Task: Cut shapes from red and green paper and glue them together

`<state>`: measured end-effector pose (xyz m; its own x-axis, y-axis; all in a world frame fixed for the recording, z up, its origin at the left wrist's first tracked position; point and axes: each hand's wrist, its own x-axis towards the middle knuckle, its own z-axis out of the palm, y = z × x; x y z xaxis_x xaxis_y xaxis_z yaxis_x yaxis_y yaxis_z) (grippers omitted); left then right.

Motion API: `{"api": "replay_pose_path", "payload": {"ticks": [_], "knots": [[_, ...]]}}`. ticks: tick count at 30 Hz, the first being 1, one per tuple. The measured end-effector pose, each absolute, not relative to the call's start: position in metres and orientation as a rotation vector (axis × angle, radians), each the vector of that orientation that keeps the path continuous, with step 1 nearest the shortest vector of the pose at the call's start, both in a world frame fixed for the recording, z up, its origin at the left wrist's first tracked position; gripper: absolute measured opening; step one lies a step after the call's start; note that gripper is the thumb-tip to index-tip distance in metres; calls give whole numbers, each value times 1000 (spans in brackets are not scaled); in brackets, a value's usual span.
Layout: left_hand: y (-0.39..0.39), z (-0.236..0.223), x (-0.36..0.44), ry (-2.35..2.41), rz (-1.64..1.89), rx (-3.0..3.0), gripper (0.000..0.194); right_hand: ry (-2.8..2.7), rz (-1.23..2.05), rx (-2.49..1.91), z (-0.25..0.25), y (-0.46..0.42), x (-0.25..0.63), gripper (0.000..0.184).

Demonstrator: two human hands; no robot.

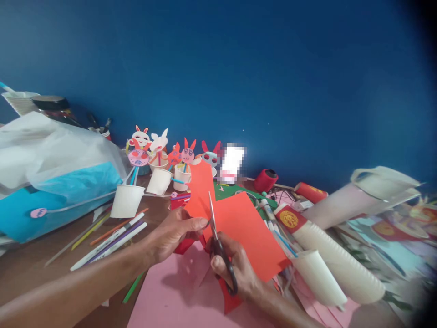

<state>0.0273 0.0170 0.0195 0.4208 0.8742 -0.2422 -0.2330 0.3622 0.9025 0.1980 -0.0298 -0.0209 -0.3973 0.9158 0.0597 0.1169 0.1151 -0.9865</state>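
Note:
My right hand [241,266] is closed round the dark handles of a pair of scissors [213,223], whose blades point away from me. The blades lie along an orange-red sheet of paper [244,228], at the split between its wide right part and a narrower left strip [201,184]. Whether the blades are fully together is hard to see. My left hand [175,232] pinches the strip's lower edge between thumb and fingers, close beside the blades. Below both hands lies a pink sheet [170,291].
Paper cups [127,201] with animal-face cutouts [139,157] on sticks stand at the back. Markers [109,243] and a plastic-wrapped blue pack [68,196] lie left. To the right are a stack of paper cups [337,255], a pitcher [348,200] and a red thread spool [265,181].

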Motion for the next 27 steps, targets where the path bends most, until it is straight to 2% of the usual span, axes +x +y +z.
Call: {"api": "replay_pose_path", "payload": {"ticks": [5, 13, 23, 27], "knots": [[13, 19, 32, 768, 849, 921, 10, -1641, 1312, -1036, -21, -30, 197, 41], [9, 18, 36, 905, 875, 939, 12, -1655, 1338, -1036, -21, -32, 197, 39], [10, 23, 33, 968, 849, 1022, 5, -1674, 1361, -1017, -23, -33, 195, 40], [10, 23, 32, 1014, 833, 1034, 12, -1680, 1363, -1026, -20, -33, 196, 40]]}}
